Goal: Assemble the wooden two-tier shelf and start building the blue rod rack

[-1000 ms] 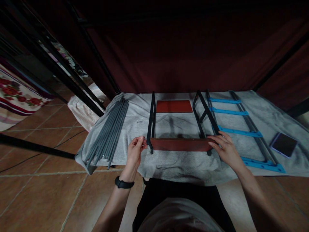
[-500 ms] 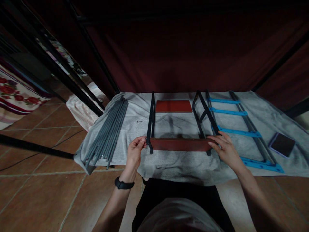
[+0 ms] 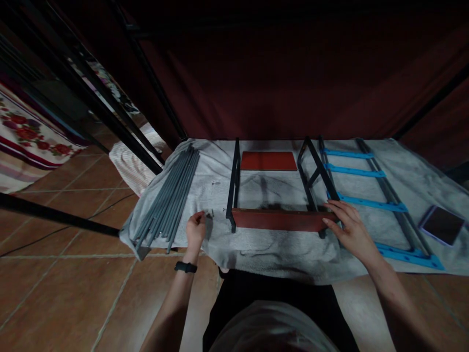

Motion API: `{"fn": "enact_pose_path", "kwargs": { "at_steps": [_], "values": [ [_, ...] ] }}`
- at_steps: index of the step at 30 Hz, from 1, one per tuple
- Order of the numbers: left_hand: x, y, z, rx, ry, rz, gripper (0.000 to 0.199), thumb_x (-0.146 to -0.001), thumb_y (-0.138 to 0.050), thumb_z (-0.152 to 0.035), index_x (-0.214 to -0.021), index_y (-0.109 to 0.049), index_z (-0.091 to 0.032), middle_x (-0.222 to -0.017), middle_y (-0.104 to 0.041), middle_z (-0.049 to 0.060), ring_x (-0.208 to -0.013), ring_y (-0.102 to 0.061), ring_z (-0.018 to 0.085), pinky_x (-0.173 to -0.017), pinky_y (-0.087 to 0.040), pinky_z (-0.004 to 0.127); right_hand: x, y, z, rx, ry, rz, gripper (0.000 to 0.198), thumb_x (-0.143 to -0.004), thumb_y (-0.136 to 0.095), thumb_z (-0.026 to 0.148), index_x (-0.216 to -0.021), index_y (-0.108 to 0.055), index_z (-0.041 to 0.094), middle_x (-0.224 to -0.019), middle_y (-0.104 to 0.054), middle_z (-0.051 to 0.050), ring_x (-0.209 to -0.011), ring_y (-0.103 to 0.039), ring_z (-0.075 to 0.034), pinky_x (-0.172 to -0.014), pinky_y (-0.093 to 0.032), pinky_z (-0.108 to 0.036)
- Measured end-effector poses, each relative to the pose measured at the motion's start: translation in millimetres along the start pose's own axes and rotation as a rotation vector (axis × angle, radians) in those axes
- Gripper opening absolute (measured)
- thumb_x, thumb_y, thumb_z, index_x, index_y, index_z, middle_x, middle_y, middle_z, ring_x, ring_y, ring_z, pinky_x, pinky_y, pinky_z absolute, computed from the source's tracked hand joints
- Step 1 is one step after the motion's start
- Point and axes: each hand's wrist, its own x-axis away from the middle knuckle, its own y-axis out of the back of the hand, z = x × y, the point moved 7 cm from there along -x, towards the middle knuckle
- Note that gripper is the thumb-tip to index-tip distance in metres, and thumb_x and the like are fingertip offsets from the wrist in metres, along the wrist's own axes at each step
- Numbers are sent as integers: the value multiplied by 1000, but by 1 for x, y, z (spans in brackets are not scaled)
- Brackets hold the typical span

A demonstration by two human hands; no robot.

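My left hand (image 3: 196, 231), with a dark band on its wrist, is closed low over the grey cloth, left of a black metal frame (image 3: 231, 188). A thin metal piece (image 3: 212, 213) shows at its fingertips; whether it is held I cannot tell. A small bolt (image 3: 224, 210) sticks out from the frame's left side. My right hand (image 3: 346, 222) grips the right end of a reddish-brown board (image 3: 278, 221), fingers over the top and thumb in front. This board stands on edge between the left frame and another black side frame (image 3: 318, 171).
Behind lies a flat red board (image 3: 269, 161). Small screws (image 3: 216, 183) rest on the cloth (image 3: 249, 254). Grey tubes (image 3: 170, 195) are bundled at left. At right are a blue-runged rack (image 3: 373, 201) and a phone (image 3: 442, 225). A dark red curtain (image 3: 274, 88) hangs behind.
My left hand has moved left, off the frame's left side, leaving the bolt sticking out there. My right hand stays on the board's right end. The whole view has shifted slightly.
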Motion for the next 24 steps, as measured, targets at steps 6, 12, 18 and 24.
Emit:
{"fn": "enact_pose_path", "kwargs": {
  "at_steps": [6, 12, 18, 24],
  "values": [
    [8, -24, -7, -628, -44, 80, 28, -81, -67, -44, -88, -73, -17, -93, -72, 15, -85, -66, 27, -72, -44, 33, 0, 7, 7, 21, -3, -33, 55, -98, -57, 46, -149, -50, 29, -154, -45, -12, -143, -43, -34, -118, -37, -56],
    [8, -33, -9, -810, -14, 99, 23, -87, -59, -35, -92, -71, -16, -102, -73, 18, -96, -69, 30, -75, -47, 34, 4, 9, 12, 36, -25, -1, 58, -98, -56, 48, -152, -46, 28, -155, -43, -12, -145, -40, -33, -119, -35, -56],
    [21, 5, -33, -117, 53, -175, 12, -75, -61, -31, -75, -58, -19, -65, -63, 0, -61, -60, 16, -60, -45, 27, 7, 27, 14, 33, -90, -127, 60, -97, -58, 47, -151, -46, 24, -152, -47, -14, -143, -41, -33, -118, -35, -57],
    [111, -11, -131, 50, -343, -29, 20, -78, -75, -34, -78, -62, -19, -69, -66, -2, -64, -62, 12, -63, -50, 23, 25, 49, 56, -176, -261, -368, 30, -102, -52, 35, -128, -66, 26, -124, -67, -9, -120, -61, -25, -107, -47, -46]
  ]
}}
